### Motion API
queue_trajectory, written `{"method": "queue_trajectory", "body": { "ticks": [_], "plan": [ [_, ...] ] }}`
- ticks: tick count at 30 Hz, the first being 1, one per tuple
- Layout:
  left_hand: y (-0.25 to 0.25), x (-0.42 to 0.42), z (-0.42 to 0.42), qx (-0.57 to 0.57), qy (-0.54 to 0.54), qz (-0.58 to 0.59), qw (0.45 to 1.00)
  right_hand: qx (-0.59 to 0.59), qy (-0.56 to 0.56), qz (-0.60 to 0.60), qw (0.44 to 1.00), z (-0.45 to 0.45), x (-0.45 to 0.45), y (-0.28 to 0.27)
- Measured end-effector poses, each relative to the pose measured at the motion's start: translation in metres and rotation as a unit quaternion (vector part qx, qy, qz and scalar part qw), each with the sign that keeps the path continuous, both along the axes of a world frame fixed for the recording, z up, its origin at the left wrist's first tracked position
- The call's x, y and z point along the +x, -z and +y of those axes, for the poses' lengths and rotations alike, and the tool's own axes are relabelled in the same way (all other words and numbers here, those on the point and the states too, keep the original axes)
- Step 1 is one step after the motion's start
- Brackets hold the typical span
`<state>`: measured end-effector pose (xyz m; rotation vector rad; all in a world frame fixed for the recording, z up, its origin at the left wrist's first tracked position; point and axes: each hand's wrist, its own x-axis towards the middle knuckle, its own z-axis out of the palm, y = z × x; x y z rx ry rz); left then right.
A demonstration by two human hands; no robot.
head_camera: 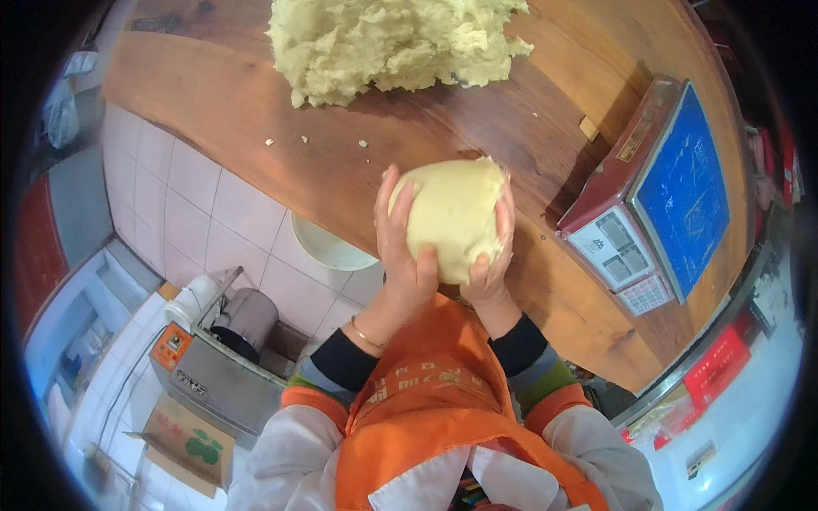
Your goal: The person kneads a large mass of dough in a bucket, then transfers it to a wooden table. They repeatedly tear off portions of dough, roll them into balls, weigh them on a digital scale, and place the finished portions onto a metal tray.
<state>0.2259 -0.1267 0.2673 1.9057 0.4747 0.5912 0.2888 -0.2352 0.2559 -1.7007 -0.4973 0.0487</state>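
Note:
Between my two hands is a smooth, rounded lump of pale yellow dough [450,211], close to the near edge of the wooden worktable [217,96]. My left hand [406,243] grips its left side, thumb on the near face. From the right, my right hand [498,249] holds the other side, where the dough's edge looks rough and torn. Whether the lump rests on the table or is lifted cannot be seen. A much larger, ragged mass of dough [396,48] lies farther back on the table.
To the right stands a digital scale [680,191] with a blue platform. Dough crumbs [363,144] dot the wood. Left of the table, a white basin [329,246] sits low by the tiled floor, near a metal machine [223,383] and a cardboard box [185,441].

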Motion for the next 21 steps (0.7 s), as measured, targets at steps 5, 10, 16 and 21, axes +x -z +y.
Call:
{"method": "queue_trajectory", "body": {
  "ticks": [5,10,16,21],
  "plan": [
    [-0.015,0.083,0.032,-0.06,-0.031,0.053,0.996,-0.054,0.055,0.15,0.986,0.041,0.07,-0.027],
    [-0.034,0.089,0.025,-0.326,-0.033,-0.041,0.944,-0.116,-0.067,0.022,0.991,0.043,0.106,-0.07],
    [-0.014,0.025,0.015,-0.407,-0.184,-0.102,0.889,-0.031,-0.069,-0.031,0.997,0.007,0.081,-0.078],
    [-0.023,0.02,0.023,-0.347,-0.099,-0.038,0.932,0.236,0.016,0.249,0.939,0.01,0.037,-0.073]
  ]
}}
